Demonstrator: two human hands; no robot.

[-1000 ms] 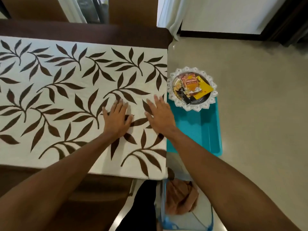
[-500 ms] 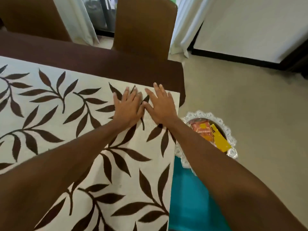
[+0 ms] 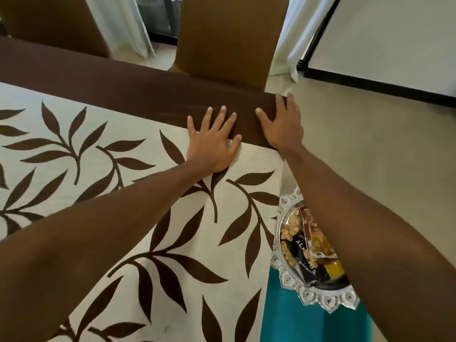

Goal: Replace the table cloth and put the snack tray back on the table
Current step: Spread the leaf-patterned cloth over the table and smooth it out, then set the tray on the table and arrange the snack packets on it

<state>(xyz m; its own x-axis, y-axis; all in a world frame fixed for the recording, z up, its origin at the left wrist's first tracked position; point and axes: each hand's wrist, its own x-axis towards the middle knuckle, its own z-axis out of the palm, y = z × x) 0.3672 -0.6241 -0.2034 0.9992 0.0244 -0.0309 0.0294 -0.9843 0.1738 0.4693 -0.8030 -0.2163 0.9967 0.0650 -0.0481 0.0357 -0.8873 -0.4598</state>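
A cream table cloth point(image 3: 138, 245) with brown leaf prints and a dark brown border point(image 3: 118, 82) covers the table. My left hand point(image 3: 212, 141) lies flat with spread fingers where the cream part meets the border. My right hand point(image 3: 282, 124) presses flat on the cloth's far right corner, its fingertips at the edge. The silver snack tray point(image 3: 318, 299), filled with nut packets, sits on a teal stool point(image 3: 296, 324) to the right of the table, partly hidden under my right forearm.
A brown chair back point(image 3: 229, 35) stands behind the far table edge, with another chair point(image 3: 54, 21) at the far left. White curtains point(image 3: 133, 23) hang behind them. Beige floor point(image 3: 382, 149) spreads to the right.
Both hands have slid away from me across the cloth, from the leaf print up onto the brown border. The right hand has reached the far right corner.
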